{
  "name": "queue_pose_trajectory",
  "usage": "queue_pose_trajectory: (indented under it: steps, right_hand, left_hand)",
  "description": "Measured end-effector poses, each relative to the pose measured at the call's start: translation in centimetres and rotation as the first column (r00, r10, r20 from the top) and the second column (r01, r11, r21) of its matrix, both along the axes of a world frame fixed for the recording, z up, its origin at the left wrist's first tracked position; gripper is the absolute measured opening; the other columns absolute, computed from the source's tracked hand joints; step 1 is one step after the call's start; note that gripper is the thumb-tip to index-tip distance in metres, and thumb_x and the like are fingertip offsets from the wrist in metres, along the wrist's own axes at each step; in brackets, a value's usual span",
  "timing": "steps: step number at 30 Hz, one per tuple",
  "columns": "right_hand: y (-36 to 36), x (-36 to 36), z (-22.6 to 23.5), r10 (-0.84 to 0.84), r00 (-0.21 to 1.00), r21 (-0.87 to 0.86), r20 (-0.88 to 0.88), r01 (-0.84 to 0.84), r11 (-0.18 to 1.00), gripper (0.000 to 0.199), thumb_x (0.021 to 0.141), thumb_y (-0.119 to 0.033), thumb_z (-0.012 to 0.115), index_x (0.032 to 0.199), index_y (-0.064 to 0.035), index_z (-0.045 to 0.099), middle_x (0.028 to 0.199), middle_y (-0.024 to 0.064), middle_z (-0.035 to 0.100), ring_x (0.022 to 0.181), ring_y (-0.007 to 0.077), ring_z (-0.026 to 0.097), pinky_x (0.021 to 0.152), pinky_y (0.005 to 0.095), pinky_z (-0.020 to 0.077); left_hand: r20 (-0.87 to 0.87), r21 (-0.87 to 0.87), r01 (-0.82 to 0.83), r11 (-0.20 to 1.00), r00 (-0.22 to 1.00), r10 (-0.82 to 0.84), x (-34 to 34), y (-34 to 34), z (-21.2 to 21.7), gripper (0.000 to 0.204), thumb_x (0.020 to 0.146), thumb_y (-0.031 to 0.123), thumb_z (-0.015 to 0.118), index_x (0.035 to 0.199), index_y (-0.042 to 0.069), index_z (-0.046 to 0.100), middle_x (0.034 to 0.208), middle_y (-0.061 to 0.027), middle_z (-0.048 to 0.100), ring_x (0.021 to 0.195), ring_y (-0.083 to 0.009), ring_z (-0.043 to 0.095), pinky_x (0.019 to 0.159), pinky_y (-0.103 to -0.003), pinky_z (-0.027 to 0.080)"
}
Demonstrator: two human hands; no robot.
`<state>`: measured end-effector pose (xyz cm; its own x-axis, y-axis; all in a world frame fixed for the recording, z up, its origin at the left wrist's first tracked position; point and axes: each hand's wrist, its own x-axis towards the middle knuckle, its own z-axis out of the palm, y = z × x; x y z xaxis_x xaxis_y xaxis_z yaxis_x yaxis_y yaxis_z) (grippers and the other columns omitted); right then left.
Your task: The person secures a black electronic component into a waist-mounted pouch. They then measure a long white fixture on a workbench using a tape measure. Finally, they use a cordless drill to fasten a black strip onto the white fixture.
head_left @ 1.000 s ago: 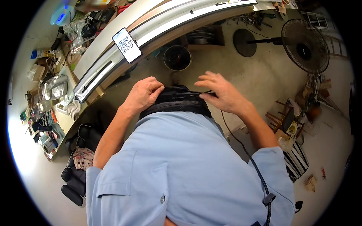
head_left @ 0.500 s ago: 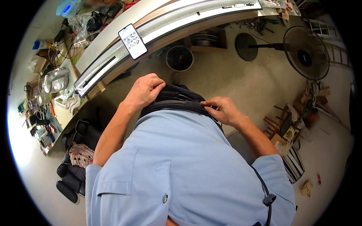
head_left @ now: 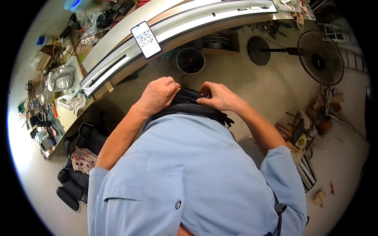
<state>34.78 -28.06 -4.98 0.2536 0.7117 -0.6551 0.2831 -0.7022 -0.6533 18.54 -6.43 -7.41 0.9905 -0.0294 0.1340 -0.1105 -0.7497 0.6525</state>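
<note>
A black waist bag [head_left: 189, 109] with zips sits at my waist, over the front of a light blue shirt [head_left: 197, 157]. My left hand [head_left: 160, 94] is closed on its left upper edge, fingertips curled in. From the right, my right hand [head_left: 220, 96] grips the upper part of the bag between thumb and bent fingers. Both hands are close together, and dark folds of fabric show between them. What lies inside the bag is hidden. A loose black strap end [head_left: 227, 120] hangs at its right side.
Ahead of me runs a workbench with a long white-and-black rail [head_left: 185, 27]; a phone [head_left: 146, 39] showing a square code rests on it. Below stands a round bin [head_left: 190, 61]. A fan [head_left: 321, 58] is at right, a black chair [head_left: 75, 187] at left, a cluttered table [head_left: 71, 112] beyond it.
My right hand has moved left and forward along the bag, from its right side to near my left hand. My left hand has shifted slightly right, still holding the edge.
</note>
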Motion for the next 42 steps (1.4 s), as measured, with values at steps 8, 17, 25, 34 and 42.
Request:
queue_pose_trajectory:
  steps: [8,17,25,34,42]
  right_hand:
    - [4.0,-2.7,-0.3,0.024,0.999,-0.018,-0.035,-0.025,1.0,0.084,0.072,-0.059,0.079,0.127,0.0039,0.063,0.117,0.0211,0.07,0.111,0.0334,0.067,0.097,0.0411,0.0525]
    - [5.1,-4.0,0.3,0.114,0.992,-0.01,0.054,-0.114,0.993,0.071,0.078,-0.047,0.078,0.126,0.0037,0.064,0.119,0.0211,0.069,0.114,0.0348,0.065,0.099,0.0416,0.0517]
    - [5.3,-3.9,-1.0,0.027,0.953,0.056,-0.301,-0.01,0.998,0.059,0.08,-0.036,0.078,0.125,0.0005,0.065,0.117,0.016,0.071,0.11,0.0269,0.066,0.097,0.0378,0.0511]
    - [4.9,-4.6,-3.4,0.028,0.937,0.087,-0.348,0.003,0.996,0.063,0.083,-0.042,0.079,0.128,-0.0007,0.063,0.117,0.0143,0.07,0.107,0.0233,0.066,0.094,0.036,0.0502]
    - [5.4,-4.0,-1.1,0.055,0.937,-0.039,-0.346,-0.073,0.997,0.074,0.093,-0.053,0.067,0.142,0.0004,0.055,0.134,0.0184,0.064,0.124,0.0276,0.061,0.105,0.0378,0.0457]
  left_hand:
    - [-0.089,-0.011,0.056,0.998,0.994,-0.057,-0.8,1.3,-0.5,0.01,0.091,0.011,0.069,0.094,0.002,0.07,0.085,-0.0109,0.063,0.081,-0.0311,0.064,0.07,-0.041,0.053]
    - [-0.117,-0.161,0.066,0.985,0.989,-0.085,-0.5,2.0,-0.1,0.013,0.094,0.015,0.066,0.094,0.003,0.073,0.087,-0.0124,0.064,0.083,-0.0334,0.065,0.072,-0.042,0.053]
    - [-0.341,-0.369,0.094,0.924,0.912,-0.229,-0.5,2.3,0.3,0.019,0.093,0.017,0.065,0.098,0.002,0.076,0.092,-0.0137,0.07,0.088,-0.0323,0.067,0.08,-0.04,0.053]
    - [-0.368,-0.465,-0.053,0.884,0.92,-0.138,-1.5,1.9,-0.5,0.021,0.093,0.02,0.065,0.098,0.003,0.077,0.092,-0.0143,0.071,0.089,-0.0317,0.068,0.081,-0.039,0.054]
    - [-0.573,-0.546,-0.254,0.798,0.809,-0.135,-2.4,2.4,-0.2,0.03,0.096,0.028,0.064,0.108,0.003,0.077,0.102,-0.0127,0.074,0.097,-0.0245,0.069,0.086,-0.035,0.053]
